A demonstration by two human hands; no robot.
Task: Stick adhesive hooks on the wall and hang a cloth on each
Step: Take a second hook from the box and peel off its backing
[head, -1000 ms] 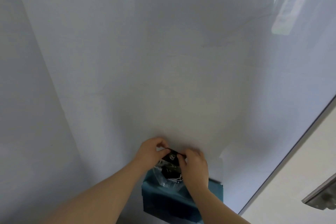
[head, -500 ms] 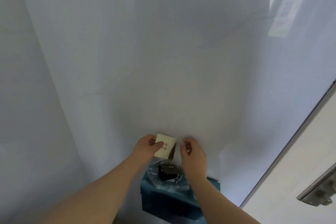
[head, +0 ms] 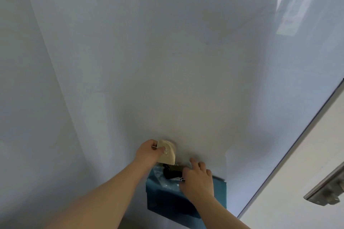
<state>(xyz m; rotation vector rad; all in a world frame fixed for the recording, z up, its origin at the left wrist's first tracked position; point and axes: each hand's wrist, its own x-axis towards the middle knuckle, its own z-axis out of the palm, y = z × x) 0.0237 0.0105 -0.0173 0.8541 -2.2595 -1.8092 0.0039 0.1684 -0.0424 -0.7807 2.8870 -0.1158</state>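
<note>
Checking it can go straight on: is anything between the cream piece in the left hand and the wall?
Nothing visible. The left hand holds the cream piece close to bare wall; the teal box sits below.

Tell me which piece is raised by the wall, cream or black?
The cream one, pinched in the left hand; the black one lies lower, in the bag on the teal box, by the right hand.

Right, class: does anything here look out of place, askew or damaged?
Nothing stands out. The left hand pinches a cream pad near the wall; the right hand is at the bag of hooks on the teal box.
</note>
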